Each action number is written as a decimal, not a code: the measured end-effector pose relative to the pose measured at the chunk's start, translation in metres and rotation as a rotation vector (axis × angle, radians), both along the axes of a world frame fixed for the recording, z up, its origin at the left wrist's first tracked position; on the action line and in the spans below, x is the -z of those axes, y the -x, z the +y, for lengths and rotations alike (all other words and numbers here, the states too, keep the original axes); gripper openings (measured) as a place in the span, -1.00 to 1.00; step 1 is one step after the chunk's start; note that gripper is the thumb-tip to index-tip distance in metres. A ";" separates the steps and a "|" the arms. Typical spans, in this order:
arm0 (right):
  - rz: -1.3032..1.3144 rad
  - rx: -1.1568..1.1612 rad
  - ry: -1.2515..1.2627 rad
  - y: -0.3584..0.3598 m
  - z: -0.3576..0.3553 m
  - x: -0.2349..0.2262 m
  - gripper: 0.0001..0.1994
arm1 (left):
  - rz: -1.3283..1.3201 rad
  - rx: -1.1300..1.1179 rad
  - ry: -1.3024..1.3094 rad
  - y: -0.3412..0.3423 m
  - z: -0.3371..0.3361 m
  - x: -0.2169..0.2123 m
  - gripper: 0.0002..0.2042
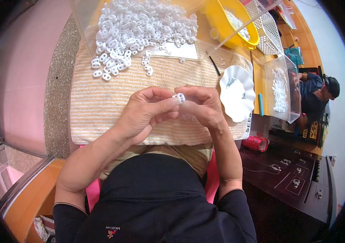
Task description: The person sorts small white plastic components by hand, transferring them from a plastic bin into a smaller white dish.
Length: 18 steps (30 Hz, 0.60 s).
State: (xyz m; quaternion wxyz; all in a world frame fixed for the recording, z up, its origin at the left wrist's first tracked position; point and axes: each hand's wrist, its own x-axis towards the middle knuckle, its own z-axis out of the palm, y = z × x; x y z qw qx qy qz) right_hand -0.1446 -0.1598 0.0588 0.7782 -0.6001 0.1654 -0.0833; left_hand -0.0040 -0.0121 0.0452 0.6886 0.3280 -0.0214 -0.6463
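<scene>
My left hand and my right hand meet above a striped beige towel. Between their fingertips they pinch one small white plastic piece with holes. Both thumbs and forefingers close on it. A big heap of the same white pieces lies at the far edge of the towel, with a few strays nearer to me.
A white scalloped dish sits to the right of my hands. Farther back stand a yellow tub, a white perforated basket and a clear box of white parts. Another person sits at the right.
</scene>
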 end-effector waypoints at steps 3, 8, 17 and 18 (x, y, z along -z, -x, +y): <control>-0.085 -0.022 0.051 -0.001 -0.001 0.002 -0.68 | 0.003 0.023 0.020 0.000 -0.001 -0.003 -0.88; -0.089 -0.047 0.105 -0.001 -0.001 -0.001 -0.71 | 0.019 0.075 0.090 -0.002 0.000 0.000 -0.90; -0.150 -0.059 0.238 -0.002 0.003 -0.003 -0.73 | 0.029 0.094 0.124 0.000 0.002 -0.005 -0.91; -0.170 -0.061 0.296 -0.001 0.002 -0.003 -0.73 | 0.025 0.097 0.133 0.000 0.002 -0.006 -0.91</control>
